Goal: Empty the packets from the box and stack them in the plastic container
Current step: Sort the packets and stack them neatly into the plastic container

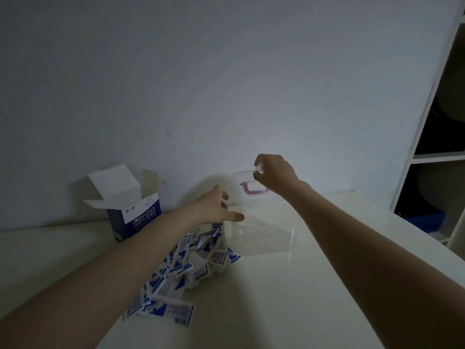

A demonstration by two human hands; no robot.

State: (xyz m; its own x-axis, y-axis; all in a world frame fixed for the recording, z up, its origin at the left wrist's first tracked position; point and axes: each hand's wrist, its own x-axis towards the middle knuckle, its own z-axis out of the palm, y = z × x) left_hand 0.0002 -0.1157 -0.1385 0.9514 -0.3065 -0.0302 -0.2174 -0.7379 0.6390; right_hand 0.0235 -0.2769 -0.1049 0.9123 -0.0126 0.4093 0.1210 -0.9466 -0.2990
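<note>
Furthest left, the box (130, 212) stands upright on the desk (302, 285) near the wall, its top flaps folded open, apparently emptied, since none of its contents show above the rim. Just to its right the packets (186, 268) lie in a loose blue-and-white heap on the desk, touching the near-left corner of the plastic container (261, 235), probably tipped there to be within easy reach for stacking. Above the heap's far end the left hand (214, 207) reaches forward with fingers relaxed and spread, holding nothing; its fingertips are at the container's left rim, seemingly to steady the base. Further right, the right hand (274, 175) pinches the edge of the clear lid (247, 182), with its purple handle, tilted up over the back of the container, most likely to open it. No packets appear inside yet.
</note>
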